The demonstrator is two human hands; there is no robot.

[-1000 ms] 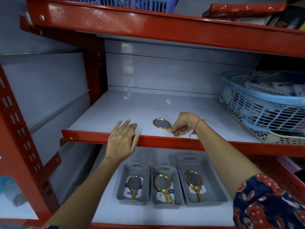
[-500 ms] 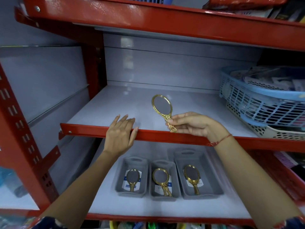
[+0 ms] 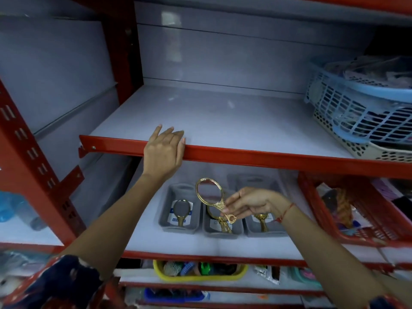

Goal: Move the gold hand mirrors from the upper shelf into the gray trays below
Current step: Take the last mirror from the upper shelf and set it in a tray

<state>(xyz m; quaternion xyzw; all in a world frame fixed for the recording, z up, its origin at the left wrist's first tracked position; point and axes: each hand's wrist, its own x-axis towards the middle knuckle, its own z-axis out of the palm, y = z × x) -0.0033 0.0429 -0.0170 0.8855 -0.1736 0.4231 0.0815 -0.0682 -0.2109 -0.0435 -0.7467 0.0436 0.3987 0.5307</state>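
Observation:
My right hand pinches the handle of a gold hand mirror, held tilted in the air below the upper shelf and above the middle gray tray. Three gray trays sit side by side on the lower shelf. The left tray holds a gold mirror on a white card. The middle tray holds another, partly hidden by the held mirror. In the right tray only a gold handle shows under my hand. My left hand rests flat over the upper shelf's red front edge.
A blue basket stacked on a cream basket fills the upper shelf's right end. A red basket of goods stands right of the trays. A red upright rises at the left. A yellow bin sits on the shelf underneath.
My right hand lifted the gold mirror off the upper shelf, carried it over the red edge and down in front of the gray trays. My left hand stayed on the shelf edge.

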